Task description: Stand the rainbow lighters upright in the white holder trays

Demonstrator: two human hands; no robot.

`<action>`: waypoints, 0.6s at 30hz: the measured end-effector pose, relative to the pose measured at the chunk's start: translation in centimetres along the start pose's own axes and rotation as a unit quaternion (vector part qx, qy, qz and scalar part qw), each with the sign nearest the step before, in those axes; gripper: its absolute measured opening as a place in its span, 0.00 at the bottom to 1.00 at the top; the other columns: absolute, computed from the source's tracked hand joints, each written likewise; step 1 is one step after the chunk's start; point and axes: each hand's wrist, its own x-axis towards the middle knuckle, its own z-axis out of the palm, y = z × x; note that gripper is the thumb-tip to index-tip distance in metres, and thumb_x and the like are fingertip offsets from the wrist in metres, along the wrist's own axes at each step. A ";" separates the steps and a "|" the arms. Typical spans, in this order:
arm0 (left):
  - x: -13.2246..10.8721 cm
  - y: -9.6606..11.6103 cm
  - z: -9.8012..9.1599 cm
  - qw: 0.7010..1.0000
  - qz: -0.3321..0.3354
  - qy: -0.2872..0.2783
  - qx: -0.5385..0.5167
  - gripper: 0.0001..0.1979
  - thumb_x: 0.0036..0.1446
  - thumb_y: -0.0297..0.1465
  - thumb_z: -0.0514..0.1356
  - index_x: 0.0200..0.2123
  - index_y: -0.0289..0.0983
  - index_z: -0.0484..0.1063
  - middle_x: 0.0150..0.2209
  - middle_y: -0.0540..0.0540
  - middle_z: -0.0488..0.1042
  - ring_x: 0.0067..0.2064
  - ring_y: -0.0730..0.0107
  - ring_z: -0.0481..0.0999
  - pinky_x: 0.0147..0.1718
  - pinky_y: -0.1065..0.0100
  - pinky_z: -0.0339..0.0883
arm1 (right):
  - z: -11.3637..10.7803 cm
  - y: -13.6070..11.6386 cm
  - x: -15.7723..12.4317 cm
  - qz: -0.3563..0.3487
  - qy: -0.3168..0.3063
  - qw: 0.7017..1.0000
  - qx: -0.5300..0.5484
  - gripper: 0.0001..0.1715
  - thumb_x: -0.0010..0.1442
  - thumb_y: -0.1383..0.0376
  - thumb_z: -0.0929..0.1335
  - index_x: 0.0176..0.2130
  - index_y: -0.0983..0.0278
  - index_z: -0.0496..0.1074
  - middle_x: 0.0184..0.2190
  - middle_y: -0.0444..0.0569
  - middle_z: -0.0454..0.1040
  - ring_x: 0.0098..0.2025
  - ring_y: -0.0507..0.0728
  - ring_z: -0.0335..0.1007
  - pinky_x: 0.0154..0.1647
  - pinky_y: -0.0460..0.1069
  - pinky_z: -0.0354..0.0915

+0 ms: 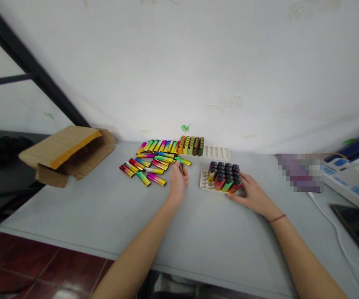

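My left hand [177, 182] rests on the grey table [104, 207] with its fingers closed around a small lighter [182, 168], just right of a loose pile of rainbow-coloured lighters [150, 164]. My right hand [250, 192] lies against the near right side of a white tray [203, 181] that holds several lighters [224, 174] standing upright with black tops. A second white tray [216, 153] stands further back, with a row of upright lighters [192, 145] on its left part.
An open cardboard box [64, 153] lies on its side at the table's left end. White devices with blue labels [350, 178], a white cable [335, 232] and a dark phone [358, 228] sit at the right. A white wall [198, 62] rises behind the table.
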 end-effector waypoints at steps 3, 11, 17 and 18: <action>-0.1 -0.1 -0.1 1.000 -0.006 -0.010 0.005 0.23 0.62 0.47 0.46 0.20 0.40 0.54 0.13 0.58 0.46 0.14 0.80 0.43 0.13 0.76 0.39 | 0.1 0.0 0.0 0.005 0.007 1.000 0.001 0.42 0.59 0.42 0.67 0.62 0.64 0.66 0.62 0.62 0.67 0.62 0.73 0.64 0.64 0.68 0.60; -0.2 0.2 -0.2 1.000 -0.012 -0.009 0.026 0.21 0.61 0.43 0.45 0.19 0.40 0.54 0.12 0.58 0.46 0.14 0.80 0.42 0.13 0.76 0.38 | -0.2 -0.3 0.1 0.002 -0.001 1.000 0.004 0.41 0.59 0.42 0.67 0.61 0.65 0.66 0.62 0.61 0.68 0.62 0.72 0.64 0.64 0.67 0.60; -0.3 -0.4 0.0 0.998 -0.003 -0.010 0.055 0.22 0.64 0.44 0.45 0.20 0.39 0.56 0.14 0.58 0.48 0.15 0.80 0.44 0.15 0.75 0.39 | -0.1 -0.2 0.1 0.002 0.004 1.000 -0.001 0.42 0.59 0.42 0.67 0.61 0.65 0.66 0.62 0.62 0.67 0.62 0.71 0.64 0.64 0.67 0.60; -0.3 -0.6 0.0 0.997 0.015 -0.004 0.070 0.23 0.64 0.46 0.45 0.21 0.39 0.57 0.15 0.57 0.50 0.15 0.80 0.46 0.15 0.75 0.41 | -0.1 -0.2 0.1 0.002 0.005 1.000 0.000 0.41 0.59 0.42 0.67 0.62 0.64 0.65 0.62 0.62 0.67 0.62 0.71 0.64 0.64 0.67 0.60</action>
